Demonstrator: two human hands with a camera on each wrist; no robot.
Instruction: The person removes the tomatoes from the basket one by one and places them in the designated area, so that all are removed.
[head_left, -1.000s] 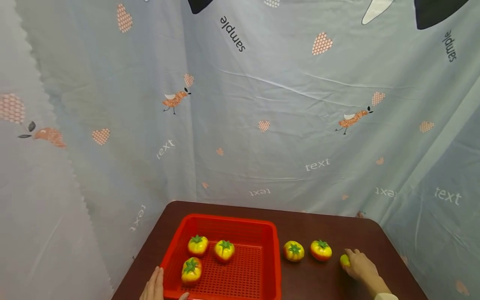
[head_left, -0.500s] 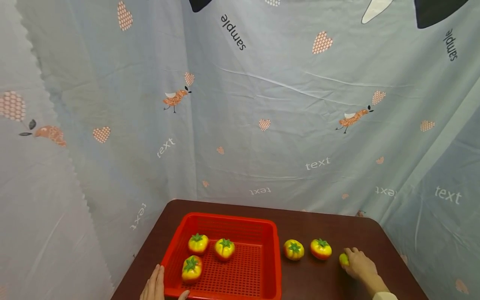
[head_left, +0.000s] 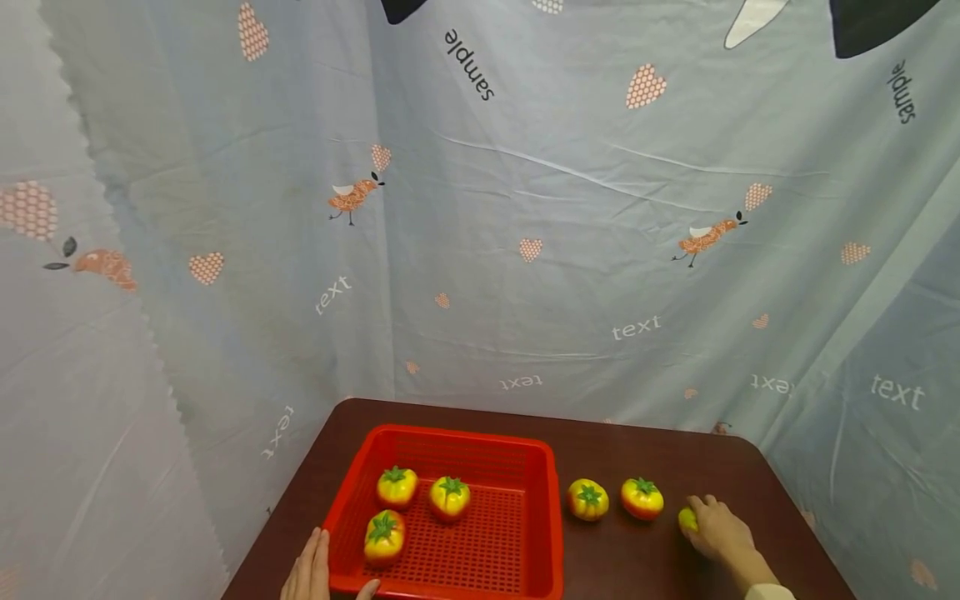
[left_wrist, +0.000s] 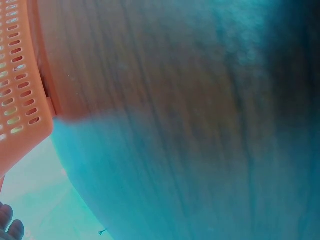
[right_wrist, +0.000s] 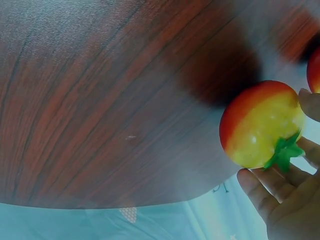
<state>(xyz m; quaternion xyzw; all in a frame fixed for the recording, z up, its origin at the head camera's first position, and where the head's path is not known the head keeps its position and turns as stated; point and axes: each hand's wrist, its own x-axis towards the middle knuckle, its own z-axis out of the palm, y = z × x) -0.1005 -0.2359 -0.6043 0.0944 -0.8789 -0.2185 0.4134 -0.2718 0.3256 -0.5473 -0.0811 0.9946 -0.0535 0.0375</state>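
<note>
At the right of the table, my right hand (head_left: 718,527) grips a toy tomato (right_wrist: 262,125), yellow and red with a green leafy top. In the right wrist view the thumb lies on one side of it and the fingers on the other. My left hand (head_left: 309,571) rests at the near left corner of a red plastic basket (head_left: 557,533), fingers straight along its outer side, thumb at the front rim. Inside the basket, toward its left, sit three similar toy tomatoes (head_left: 449,500). Between basket and right hand stand two others, one toy tomato (head_left: 587,500) nearer the basket, another toy tomato (head_left: 641,498) nearer the hand.
The dark brown wooden table (head_left: 465,415) has rounded far corners. A pale blue-grey curtain (head_left: 480,292) printed with birds, hearts and words hangs behind it and along both sides.
</note>
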